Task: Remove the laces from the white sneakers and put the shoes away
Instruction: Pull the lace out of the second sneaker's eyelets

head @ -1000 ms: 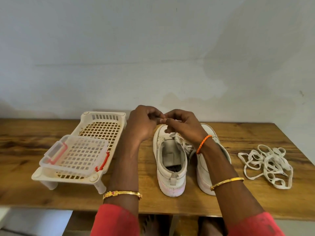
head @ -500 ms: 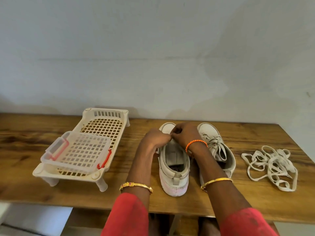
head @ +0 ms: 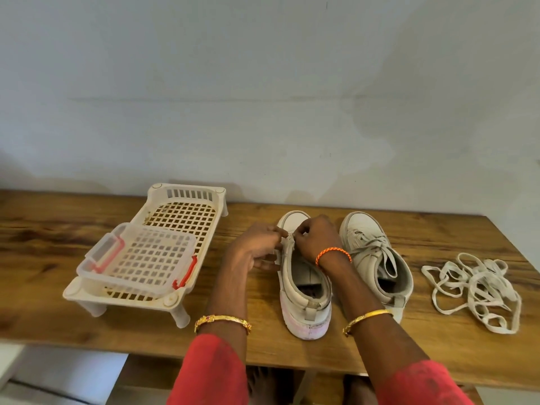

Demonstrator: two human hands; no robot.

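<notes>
Lace (head: 290, 235) is being pinched by L hand (head: 253, 249) & R hand (head: 316, 241) over near-centre sneaker (head: 304, 299) on wooden table (head: 43, 258) — 2nd sneaker (head: 377, 258), laced, is standing just right; loose laces (head: 476, 290) are lying farther right, rack (head: 152, 252) left.

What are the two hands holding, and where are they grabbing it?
Both the left hand and right hand pinch the left sneaker at the front of its opening, by the lace area. The lace itself is too hidden to tell.
</notes>
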